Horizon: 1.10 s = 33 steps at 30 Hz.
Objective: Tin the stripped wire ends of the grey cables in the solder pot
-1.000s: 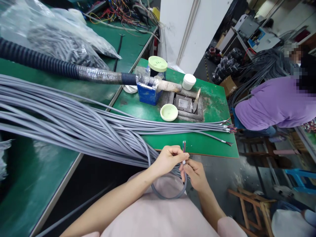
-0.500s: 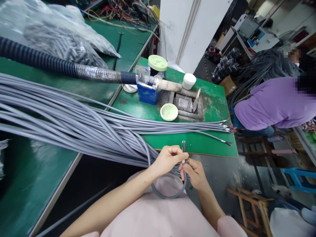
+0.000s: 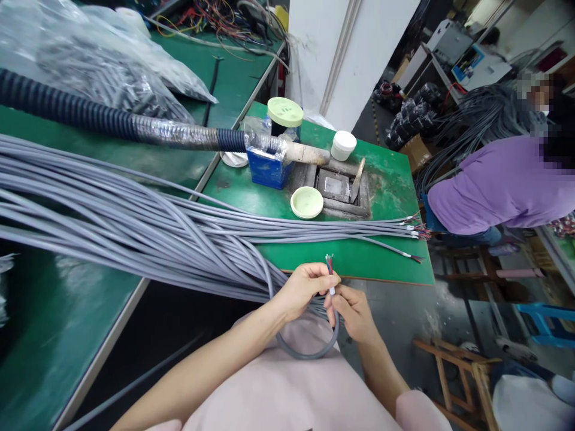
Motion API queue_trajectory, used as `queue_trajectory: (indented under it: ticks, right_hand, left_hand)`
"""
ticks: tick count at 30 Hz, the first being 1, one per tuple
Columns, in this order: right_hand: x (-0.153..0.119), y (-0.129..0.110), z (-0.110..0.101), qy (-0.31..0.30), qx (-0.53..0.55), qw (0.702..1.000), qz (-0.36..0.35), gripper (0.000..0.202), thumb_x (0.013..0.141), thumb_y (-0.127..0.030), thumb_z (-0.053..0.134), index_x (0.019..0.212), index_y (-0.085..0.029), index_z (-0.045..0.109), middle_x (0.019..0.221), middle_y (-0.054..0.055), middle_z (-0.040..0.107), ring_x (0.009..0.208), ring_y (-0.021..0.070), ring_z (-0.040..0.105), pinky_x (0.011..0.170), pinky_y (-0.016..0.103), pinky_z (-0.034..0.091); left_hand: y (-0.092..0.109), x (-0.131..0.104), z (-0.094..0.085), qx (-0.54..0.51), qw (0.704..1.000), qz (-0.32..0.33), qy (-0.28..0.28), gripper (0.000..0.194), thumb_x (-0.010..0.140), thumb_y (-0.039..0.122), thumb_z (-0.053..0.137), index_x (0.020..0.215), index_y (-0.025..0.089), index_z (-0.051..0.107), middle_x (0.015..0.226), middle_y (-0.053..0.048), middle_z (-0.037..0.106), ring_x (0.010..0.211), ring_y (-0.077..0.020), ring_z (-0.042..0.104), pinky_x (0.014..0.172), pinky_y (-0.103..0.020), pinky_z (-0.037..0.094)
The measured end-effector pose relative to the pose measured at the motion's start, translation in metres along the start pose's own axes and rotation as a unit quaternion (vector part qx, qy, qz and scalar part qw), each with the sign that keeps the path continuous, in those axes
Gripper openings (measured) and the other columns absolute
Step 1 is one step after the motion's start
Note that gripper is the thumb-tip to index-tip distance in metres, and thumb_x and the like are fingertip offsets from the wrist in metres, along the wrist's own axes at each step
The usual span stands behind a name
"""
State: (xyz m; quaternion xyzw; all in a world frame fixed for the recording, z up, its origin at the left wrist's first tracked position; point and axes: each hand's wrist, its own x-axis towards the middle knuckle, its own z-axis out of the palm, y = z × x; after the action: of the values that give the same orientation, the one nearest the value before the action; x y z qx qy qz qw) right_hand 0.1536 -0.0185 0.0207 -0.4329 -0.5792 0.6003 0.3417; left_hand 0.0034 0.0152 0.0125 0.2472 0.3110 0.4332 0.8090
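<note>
Between my two hands, at the front edge of the green bench, stands the end of a grey cable [image 3: 309, 357], its loop hanging against my shirt. Thin coloured wires [image 3: 329, 263] with bare tips fan upward from it. My left hand [image 3: 305, 288] is closed, pinching the wires just above a white band [image 3: 332, 291] on the cable end. My right hand [image 3: 353, 311] grips the grey sheath right below that band. Behind them a bundle of grey cables [image 3: 215, 230] runs across the bench, its stripped wire ends [image 3: 420, 232] lying near the right edge.
A solder pot [image 3: 336, 187] with a scraper [image 3: 358, 179] is set into the bench [image 3: 386, 263]. Around it are a pale green dish [image 3: 306, 202], a white jar [image 3: 344, 145], a blue box [image 3: 268, 167] and an extraction hose [image 3: 175, 133]. A co-worker in purple [image 3: 498, 185] sits at right.
The coloured wires have shifted slightly left and their tips now spread and lean differently. My left hand has moved a little up and left; both hands keep their hold.
</note>
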Motion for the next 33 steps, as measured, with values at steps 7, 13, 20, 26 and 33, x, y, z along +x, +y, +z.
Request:
queue_trajectory:
  ticks: [7,13,20,26,33]
  right_hand:
    - [0.001,0.006,0.003,0.038,-0.009,0.999,0.03,0.03,0.091,-0.038,0.053,0.073,-0.016,0.06,0.045,-0.004,0.056,0.038,0.0069,0.044,0.046,0.02,0.034]
    - [-0.003,0.004,0.011,0.05,0.019,0.997,0.05,0.035,0.089,-0.04,0.053,0.066,-0.016,0.059,0.04,-0.004,0.054,0.034,0.0067,0.041,0.041,0.019,0.032]
    - [-0.004,-0.005,0.012,0.043,0.014,0.998,0.034,0.037,0.09,-0.043,0.052,0.067,-0.016,0.059,0.041,-0.003,0.055,0.034,0.0072,0.043,0.042,0.02,0.033]
    - [-0.002,-0.003,0.013,0.037,0.029,0.998,0.04,0.039,0.09,-0.046,0.052,0.066,-0.016,0.06,0.041,-0.003,0.054,0.034,0.0076,0.042,0.041,0.02,0.033]
    - [-0.001,-0.002,0.013,0.036,0.032,0.998,0.05,0.041,0.089,-0.049,0.052,0.065,-0.017,0.06,0.04,-0.003,0.053,0.034,0.008,0.042,0.041,0.021,0.033]
  left_hand:
    - [0.002,0.0,0.001,0.174,0.962,0.169,0.128,0.034,0.066,0.031,0.078,0.051,0.015,0.052,0.054,0.005,0.044,0.052,-0.0063,0.039,0.053,-0.021,0.032]
    - [0.003,-0.002,0.005,0.119,0.985,0.087,0.09,0.043,0.066,0.037,0.077,0.049,0.015,0.044,0.049,0.007,0.038,0.049,-0.0052,0.031,0.048,-0.02,0.025]
    - [0.004,-0.006,0.006,0.075,0.991,0.072,0.086,0.041,0.067,0.038,0.077,0.052,0.016,0.046,0.047,0.006,0.045,0.046,-0.005,0.037,0.048,-0.019,0.028]
    - [0.006,-0.008,0.003,0.081,0.99,0.081,0.087,0.038,0.07,0.037,0.075,0.053,0.016,0.049,0.047,0.004,0.052,0.046,-0.006,0.042,0.05,-0.019,0.033]
    - [0.008,-0.007,0.004,0.097,0.986,0.084,0.102,0.039,0.069,0.039,0.075,0.05,0.016,0.049,0.046,0.004,0.051,0.046,-0.0059,0.04,0.049,-0.02,0.031]
